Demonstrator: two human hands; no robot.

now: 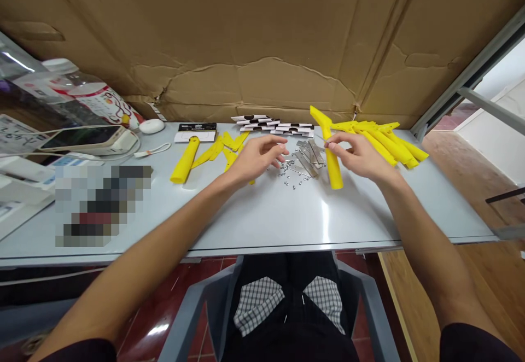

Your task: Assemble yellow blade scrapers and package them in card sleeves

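Note:
My right hand (357,154) pinches a yellow plastic handle (334,169) with a slanted, wider head, tilted slightly above the table. Fingers loosely bent and apart, my left hand (260,157) hovers at the left of a pile of small metal screws (287,171) and looks open. Flat metal blades (305,164) lie between the hands, beside the screws. Several more yellow handles (379,142) are heaped behind and right of my right hand. Left of my left hand are thin yellow plates (217,149), partly hidden by it, and a single yellow handle (186,161).
Black-and-white printed cards (273,125) are stacked at the back against a cardboard sheet (246,39). A packaging card (196,132) lies near the single handle. On the left are a phone (84,139), a white cable, a bottle (96,97) and a pixelated object (104,206).

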